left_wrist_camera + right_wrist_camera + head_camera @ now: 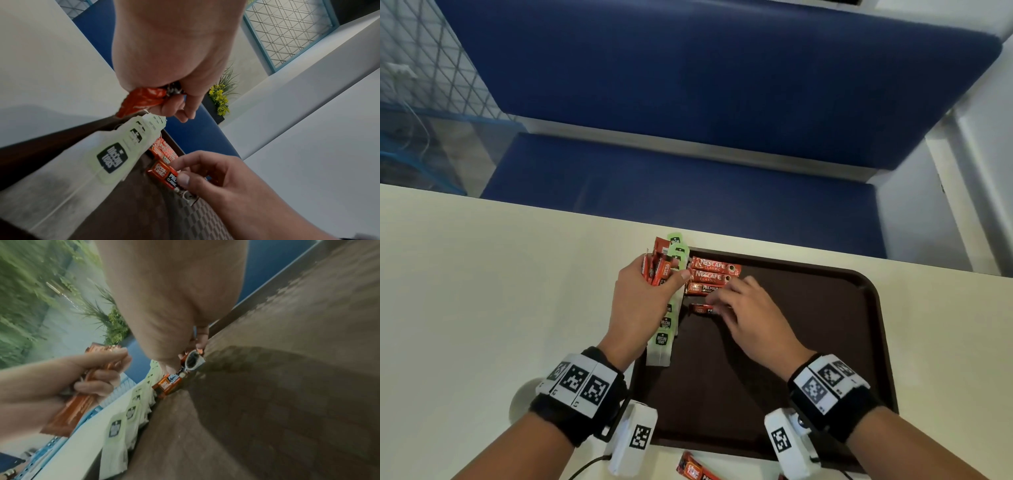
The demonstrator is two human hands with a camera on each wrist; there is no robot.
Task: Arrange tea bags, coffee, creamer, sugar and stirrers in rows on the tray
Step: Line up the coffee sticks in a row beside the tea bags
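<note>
A dark brown tray [825,308] lies on the cream table. Green tea bags [662,339] overlap in a row along its left edge. Three red coffee sachets [714,267] lie stacked in a row at the tray's far left corner. My left hand [654,284] hovers over the tea bags and grips a bundle of red coffee sachets [655,269], also seen in the left wrist view [141,100]. My right hand [722,301] pinches one more red coffee sachet [700,309] lying on the tray just below the three; the right wrist view shows this coffee sachet [170,382] under its fingertips.
A loose red sachet [693,469] lies on the table [482,291] in front of the tray's near edge. A blue bench [688,102] stands beyond the table's far edge. The tray's right half is bare.
</note>
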